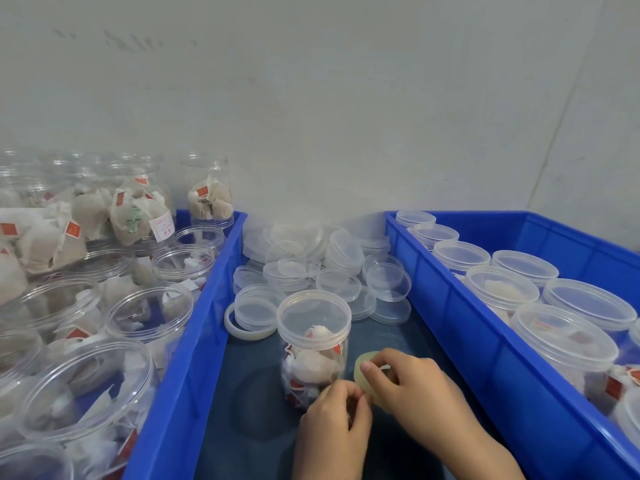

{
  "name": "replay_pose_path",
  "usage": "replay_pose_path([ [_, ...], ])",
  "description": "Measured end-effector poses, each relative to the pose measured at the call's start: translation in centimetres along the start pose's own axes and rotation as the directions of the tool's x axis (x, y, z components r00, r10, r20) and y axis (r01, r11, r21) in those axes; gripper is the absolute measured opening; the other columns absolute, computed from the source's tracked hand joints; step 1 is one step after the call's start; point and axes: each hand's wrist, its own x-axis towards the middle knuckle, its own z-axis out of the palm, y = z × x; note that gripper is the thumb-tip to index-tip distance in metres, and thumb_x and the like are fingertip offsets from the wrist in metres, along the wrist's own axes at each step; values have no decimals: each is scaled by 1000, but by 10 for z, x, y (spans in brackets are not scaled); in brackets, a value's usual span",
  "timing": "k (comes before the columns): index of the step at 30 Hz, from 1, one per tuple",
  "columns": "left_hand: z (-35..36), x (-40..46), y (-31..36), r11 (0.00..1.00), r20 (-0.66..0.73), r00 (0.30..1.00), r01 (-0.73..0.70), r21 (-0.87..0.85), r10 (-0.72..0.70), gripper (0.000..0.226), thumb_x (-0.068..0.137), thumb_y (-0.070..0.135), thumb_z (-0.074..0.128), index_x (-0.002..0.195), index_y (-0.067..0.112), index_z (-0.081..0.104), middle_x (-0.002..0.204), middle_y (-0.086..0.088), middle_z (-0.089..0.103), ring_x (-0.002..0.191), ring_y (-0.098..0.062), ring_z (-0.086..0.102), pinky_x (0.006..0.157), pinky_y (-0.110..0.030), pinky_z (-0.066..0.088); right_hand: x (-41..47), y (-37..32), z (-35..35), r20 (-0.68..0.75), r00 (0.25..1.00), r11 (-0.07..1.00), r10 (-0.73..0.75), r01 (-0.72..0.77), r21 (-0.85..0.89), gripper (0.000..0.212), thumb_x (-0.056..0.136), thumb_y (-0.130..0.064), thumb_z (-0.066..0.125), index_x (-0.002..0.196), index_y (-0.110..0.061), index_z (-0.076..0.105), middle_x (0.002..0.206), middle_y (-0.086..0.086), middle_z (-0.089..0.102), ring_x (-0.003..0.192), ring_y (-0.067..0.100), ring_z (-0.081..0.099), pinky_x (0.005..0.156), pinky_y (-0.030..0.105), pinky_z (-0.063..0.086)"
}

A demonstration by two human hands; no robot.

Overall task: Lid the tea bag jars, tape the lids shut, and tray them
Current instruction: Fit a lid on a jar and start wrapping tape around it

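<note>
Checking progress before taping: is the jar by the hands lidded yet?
Lidded: a clear lid sits on the upright jar of tea bags. Tape on it: cannot tell.

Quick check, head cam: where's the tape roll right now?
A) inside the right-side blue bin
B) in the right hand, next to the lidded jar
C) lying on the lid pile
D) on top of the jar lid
B: the right hand grips the tape roll just right of the lidded jar, while the left hand pinches at its edge.

tape roll point(367, 370) mostly hidden behind right hand point(412, 386), left blue tray point(194, 327) cut off at frame edge
</note>
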Motion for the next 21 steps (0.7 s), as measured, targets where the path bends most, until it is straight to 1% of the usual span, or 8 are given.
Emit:
replay_pose_path([
  [4, 0, 0, 1, 997, -27, 999, -16, 71, 18, 27, 90, 33, 53, 68, 37, 37, 65, 11, 45, 60, 0, 45, 59, -9, 33, -1, -2, 1, 2, 1000, 1000, -3, 3, 0, 18, 91, -54, 42, 93, -42, 56, 76, -19, 60, 72, -4, 56, 63, 15, 46],
  [9, 2, 0, 2, 995, -68, 997, -41, 93, 47, 30, 89, 34, 54, 67, 40, 34, 67, 17, 46, 60, 5, 46, 58, -7, 33, 0, -1, 3, -17, 1000, 999, 19, -18, 32, 19, 91, -52, 43, 93, -41, 58, 76, -18, 60, 73, -2, 56, 65, 18, 47],
  [12, 2, 1, 1, 990, -148, 979, -139, 1, 137, 32, 80, 29, 69, 84, 54, 49, 81, 23, 59, 56, 1, 52, 60, -6, 38, 1, 0, 3, -44, 998, 996, 41, -38, 75, 23, 91, -52, 43, 95, -39, 61, 75, -15, 62, 72, 0, 58, 65, 21, 48],
  [14, 3, 3, -4, 970, -212, 948, -243, -11, 235, 30, 73, 15, 77, 90, 39, 71, 90, 24, 61, 49, 0, 52, 63, -19, 49, 1, 0, 3, -47, 998, 997, 41, -37, 73, 23, 91, -52, 43, 93, -39, 62, 74, -15, 62, 72, 1, 58, 66, 23, 50],
  [15, 4, 5, -7, 962, -236, 935, -271, 1, 264, 28, 70, 10, 80, 86, 32, 75, 87, 18, 63, 48, -1, 54, 60, -24, 52, 0, 0, 4, -46, 998, 997, 37, -34, 65, 23, 91, -51, 43, 93, -39, 62, 73, -15, 62, 71, 1, 58, 66, 23, 50],
  [17, 5, 6, -9, 947, -284, 906, -321, 25, 315, 20, 65, 9, 81, 74, 26, 75, 73, 11, 66, 45, -6, 57, 49, -23, 52, 0, -1, 4, -44, 999, 999, 26, -24, 46, 22, 91, -51, 43, 93, -38, 61, 71, -15, 61, 69, 0, 58, 62, 19, 47],
  [19, 5, 7, -6, 926, -312, 873, -371, 70, 374, 10, 58, 15, 75, 64, 23, 74, 56, 11, 62, 39, -5, 53, 40, -18, 45, -1, -1, 4, -40, 999, 999, 20, -19, 36, 22, 92, -50, 43, 93, -37, 61, 70, -16, 60, 68, -1, 56, 58, 15, 42],
  [21, 4, 6, -4, 912, -309, 858, -390, 129, 411, 11, 52, 17, 77, 57, 24, 70, 49, 14, 57, 37, -3, 48, 38, -17, 41, -1, -2, 3, -30, 999, 1000, 18, -17, 26, 20, 92, -50, 43, 93, -38, 59, 72, -17, 59, 69, -2, 55, 56, 12, 40],
])
